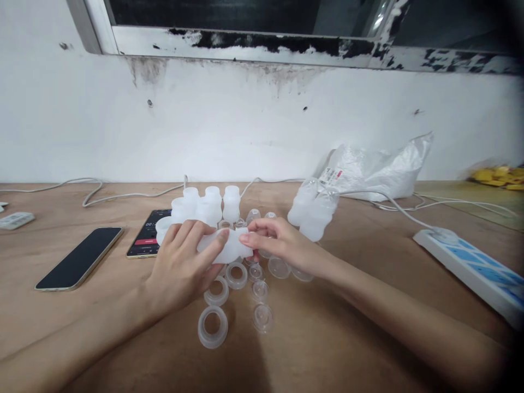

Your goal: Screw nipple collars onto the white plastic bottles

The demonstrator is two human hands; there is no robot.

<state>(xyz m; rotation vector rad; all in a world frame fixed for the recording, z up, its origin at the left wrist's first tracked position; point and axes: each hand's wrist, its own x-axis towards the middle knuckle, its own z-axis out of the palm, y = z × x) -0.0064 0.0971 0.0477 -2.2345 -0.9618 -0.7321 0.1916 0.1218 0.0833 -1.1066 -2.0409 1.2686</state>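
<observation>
A frosted white plastic bottle [230, 245] with a waisted body lies sideways between my hands. My left hand [184, 256] is wrapped round its body. At the bottle's right end, my right hand [282, 240] pinches it with thumb and fingers; whether a small part is also held there is hidden. Several similar bottles [232, 204] stand behind my left hand. Below my hands lie translucent screw rings [213, 327] and a row of clear nipples [262, 316]. Clear domed caps [279, 267] sit under my right wrist. Beyond it, bottles with clear caps [321, 213] stand grouped.
Two phones lie at left, one dark [79, 259], one with a lit screen [143, 234] partly behind the bottles. A power strip [470, 267] lies at right, its white cable [393, 202] running back. A plastic bag [376, 169] rests against the wall.
</observation>
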